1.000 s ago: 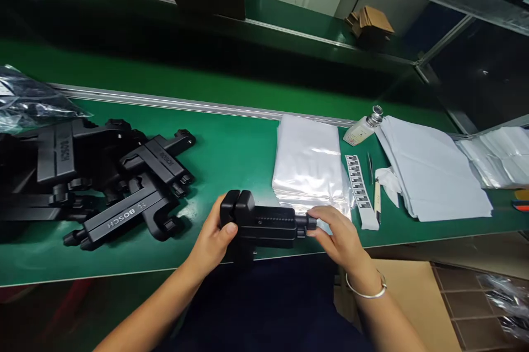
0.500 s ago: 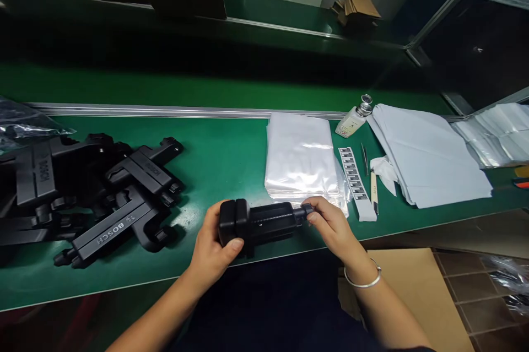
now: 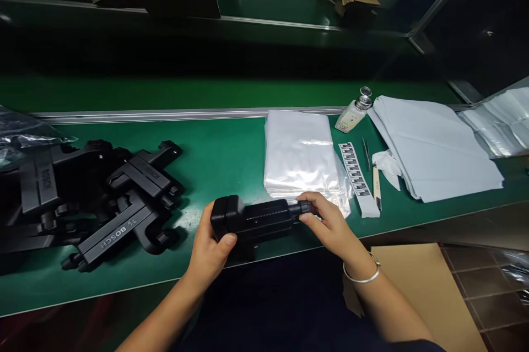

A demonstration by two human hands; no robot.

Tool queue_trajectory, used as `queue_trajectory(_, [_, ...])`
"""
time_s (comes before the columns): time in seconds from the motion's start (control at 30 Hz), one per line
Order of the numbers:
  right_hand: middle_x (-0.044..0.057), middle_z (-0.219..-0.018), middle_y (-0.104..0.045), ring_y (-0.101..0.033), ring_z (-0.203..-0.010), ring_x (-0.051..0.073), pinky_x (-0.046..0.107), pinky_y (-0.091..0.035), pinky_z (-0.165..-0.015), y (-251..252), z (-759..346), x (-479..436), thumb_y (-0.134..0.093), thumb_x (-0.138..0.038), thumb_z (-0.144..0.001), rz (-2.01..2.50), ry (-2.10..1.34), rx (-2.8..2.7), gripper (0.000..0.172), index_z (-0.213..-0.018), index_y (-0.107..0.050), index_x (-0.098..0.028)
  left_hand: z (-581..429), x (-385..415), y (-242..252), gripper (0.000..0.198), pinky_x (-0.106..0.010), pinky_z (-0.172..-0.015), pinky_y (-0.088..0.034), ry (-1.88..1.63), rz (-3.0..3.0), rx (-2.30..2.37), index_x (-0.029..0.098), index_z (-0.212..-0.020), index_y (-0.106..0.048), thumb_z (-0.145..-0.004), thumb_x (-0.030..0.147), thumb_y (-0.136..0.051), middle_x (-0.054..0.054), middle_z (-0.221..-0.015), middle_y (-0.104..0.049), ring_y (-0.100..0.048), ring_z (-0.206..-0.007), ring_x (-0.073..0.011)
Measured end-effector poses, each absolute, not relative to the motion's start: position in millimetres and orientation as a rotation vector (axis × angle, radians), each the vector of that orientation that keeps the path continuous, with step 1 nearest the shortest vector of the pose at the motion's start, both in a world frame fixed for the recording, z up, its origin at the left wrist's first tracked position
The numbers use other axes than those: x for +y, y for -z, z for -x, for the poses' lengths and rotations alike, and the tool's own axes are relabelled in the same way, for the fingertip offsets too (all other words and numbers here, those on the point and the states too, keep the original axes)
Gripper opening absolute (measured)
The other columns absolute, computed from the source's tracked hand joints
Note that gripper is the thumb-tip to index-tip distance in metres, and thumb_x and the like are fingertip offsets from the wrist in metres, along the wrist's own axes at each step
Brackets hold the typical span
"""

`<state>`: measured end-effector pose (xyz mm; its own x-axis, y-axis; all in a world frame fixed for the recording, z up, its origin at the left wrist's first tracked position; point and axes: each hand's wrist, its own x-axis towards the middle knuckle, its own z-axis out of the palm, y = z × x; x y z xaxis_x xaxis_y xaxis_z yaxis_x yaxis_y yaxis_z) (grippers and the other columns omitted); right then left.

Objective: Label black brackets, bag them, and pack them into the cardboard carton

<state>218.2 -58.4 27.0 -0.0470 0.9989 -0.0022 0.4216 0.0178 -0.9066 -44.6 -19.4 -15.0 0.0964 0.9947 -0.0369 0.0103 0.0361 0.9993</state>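
A black plastic clamp-like bracket (image 3: 264,218) lies across both my hands above the bench's front edge. Its thick block end sits in my left hand (image 3: 212,247), the fingers wrapped behind it and the thumb on the near side. My right hand (image 3: 324,222) pinches the small ribbed knob (image 3: 298,209) at the other end; part of the knob is hidden by the fingers. Left of my hands, several similar black brackets marked BOSCH (image 3: 119,231) lie in a heap. Just behind the held bracket rests a stack of clear plastic bags (image 3: 298,153).
Right of the bags are a strip of printed labels (image 3: 353,173), tweezers (image 3: 366,153), a pen-like cutter (image 3: 376,187), a white pump bottle (image 3: 353,114) and white sheets (image 3: 438,148). A metal rail (image 3: 165,115) runs along the back. Below stands a cardboard box (image 3: 421,291).
The bracket and both hands have shifted slightly left in view, and the bracket has rolled a little. My right fingers are still on the knob. The camera view has moved slightly.
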Motion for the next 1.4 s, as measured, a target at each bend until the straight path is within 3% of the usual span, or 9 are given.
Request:
queue_trajectory(0.17, [0.001, -0.084, -0.057, -0.060, -0.077, 0.017, 0.031, -0.051, -0.071, -12.0, -215.5, -54.7, -0.054, -0.057, -0.092, 1.355, -1.257, -1.231, 0.047, -0.123, -0.052, -0.022, 32.2, -9.6, 3.2, 0.059, -0.037, -0.092, -0.050, -1.068, -0.993, 1.164, 0.020, -0.114, -0.063, -0.076, 0.065, -0.069, -0.006, -0.106, -0.067, -0.062, -0.104, -0.0263])
queue_trajectory(0.3, [0.001, -0.079, -0.057, -0.055, -0.074, 0.017, 0.030, -0.047, -0.069, -10.5, -212.5, -55.7, -0.057, -0.063, -0.088, 1.411, -1.321, -1.254, 0.044, -0.097, -0.061, -0.020, 24.3, -6.4, -1.6, 0.061, -0.039, -0.090, -0.053, -1.034, -0.810, 1.113, 0.019, -0.114, -0.063, -0.074, 0.066, -0.069, -0.007, -0.106, -0.069, -0.065, -0.103, -0.0274])
queue_trajectory(0.47, [0.000, -0.069, -0.052, -0.049, -0.068, 0.016, 0.029, -0.042, -0.064, -10.2, -204.5, -54.7, -0.058, -0.064, -0.085, 1.511, -1.237, -1.211, 0.045, -0.075, -0.058, -0.020, 20.2, -7.0, -1.0, 0.065, -0.041, -0.094, -0.052, -1.024, -0.720, 1.120, 0.019, -0.116, -0.063, -0.074, 0.069, -0.067, -0.008, -0.110, -0.070, -0.064, -0.109, -0.0285])
queue_trajectory(0.63, [0.000, -0.082, -0.059, -0.054, -0.076, 0.017, 0.030, -0.045, -0.071, -2.7, -206.3, -55.1, -0.071, -0.049, -0.080, 1.414, -1.300, -1.078, 0.029, -0.087, -0.063, -0.022, 17.4, -2.4, -6.1, 0.061, -0.040, -0.100, -0.048, -1.001, -0.682, 1.092, 0.018, -0.111, -0.066, -0.074, 0.067, -0.068, -0.009, -0.113, -0.070, -0.061, -0.115, -0.0297])
queue_trajectory(0.8, [0.004, -0.101, -0.068, -0.059, -0.102, 0.024, 0.037, -0.046, -0.091, 9.2, -210.5, -52.4, -0.074, -0.042, -0.081, 1.298, -1.334, -0.997, 0.031, -0.107, -0.069, -0.026, 16.5, 0.8, -6.6, 0.057, -0.038, -0.107, -0.040, -1.006, -0.782, 1.070, 0.020, -0.109, -0.066, -0.078, 0.068, -0.064, -0.007, -0.117, -0.069, -0.056, -0.121, -0.0287])
queue_trajectory(1.03, [0.000, -0.084, -0.066, -0.059, -0.084, 0.019, 0.033, -0.044, -0.084, 17.9, -203.1, -48.2, -0.076, -0.040, -0.079, 1.327, -1.076, -0.857, 0.019, -0.088, -0.071, -0.024, 16.1, 0.2, -5.0, 0.061, -0.036, -0.103, -0.040, -0.965, -0.809, 0.975, 0.020, -0.120, -0.061, -0.081, 0.067, -0.062, -0.007, -0.117, -0.067, -0.057, -0.115, -0.0268])
queue_trajectory(1.27, [0.003, -0.090, -0.071, -0.063, -0.088, 0.022, 0.040, -0.046, -0.088, 22.7, -197.9, -40.8, -0.081, -0.043, -0.071, 1.312, -1.048, -0.720, 0.031, -0.092, -0.071, -0.022, 17.8, -0.2, -2.1, 0.058, -0.030, -0.092, -0.042, -0.996, -0.974, 0.990, 0.020, -0.119, -0.057, -0.085, 0.066, -0.057, -0.004, -0.109, -0.064, -0.056, -0.103, -0.0219])
queue_trajectory(1.4, [0.002, -0.087, -0.072, -0.065, -0.085, 0.021, 0.037, -0.047, -0.086, 24.1, -199.9, -40.5, -0.073, -0.049, -0.079, 1.286, -1.064, -0.782, 0.028, -0.089, -0.071, -0.023, 16.8, 1.1, -5.3, 0.060, -0.029, -0.086, -0.044, -1.012, -1.064, 0.945, 0.019, -0.120, -0.055, -0.085, 0.067, -0.057, -0.004, -0.103, -0.063, -0.056, -0.098, -0.0210])
